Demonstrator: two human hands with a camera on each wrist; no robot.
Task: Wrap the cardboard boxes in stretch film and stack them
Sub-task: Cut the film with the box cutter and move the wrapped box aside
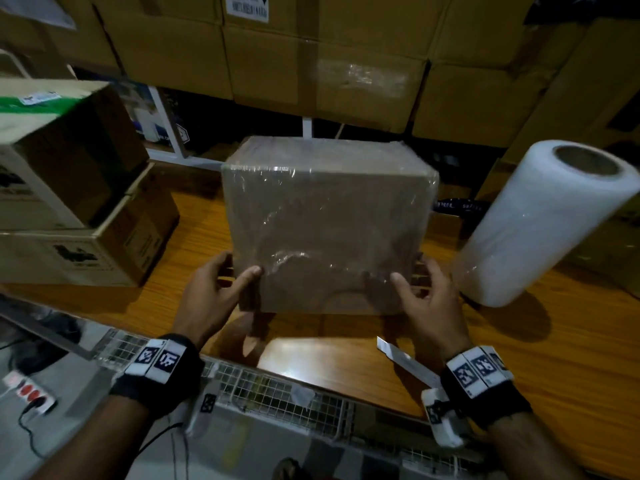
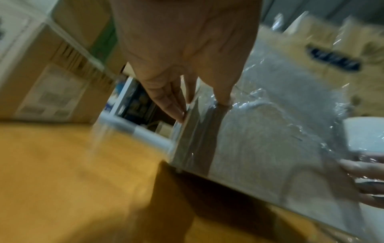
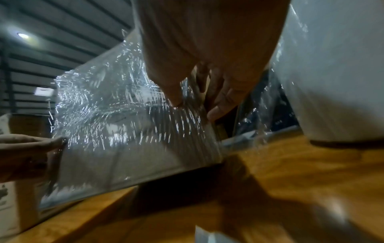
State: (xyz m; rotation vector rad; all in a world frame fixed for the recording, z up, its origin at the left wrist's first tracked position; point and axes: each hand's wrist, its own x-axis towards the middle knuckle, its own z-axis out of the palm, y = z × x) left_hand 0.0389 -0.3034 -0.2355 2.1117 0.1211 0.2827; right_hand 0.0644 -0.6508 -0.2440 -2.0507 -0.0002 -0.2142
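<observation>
A cardboard box wrapped in clear stretch film point(image 1: 325, 216) is held between both hands, its near bottom edge raised off the wooden table point(image 1: 519, 358) with a shadow beneath. My left hand point(image 1: 221, 282) grips the lower left corner, thumb on the front face and fingers along the left side; the left wrist view shows the same grip of the left hand point(image 2: 199, 108) on the box point(image 2: 270, 131). My right hand point(image 1: 422, 289) clasps the lower right corner likewise, as the right wrist view shows for the right hand point(image 3: 196, 106) on the shiny film point(image 3: 124, 131). A white stretch film roll point(image 1: 547, 220) stands at the right.
Two plain cardboard boxes point(image 1: 69, 150) sit stacked at the left of the table. Large cartons point(image 1: 311, 64) form a wall behind. A white strip-like tool point(image 1: 398, 355) lies near the table's front edge by my right wrist. A wire-mesh rack point(image 1: 277, 393) runs below that edge.
</observation>
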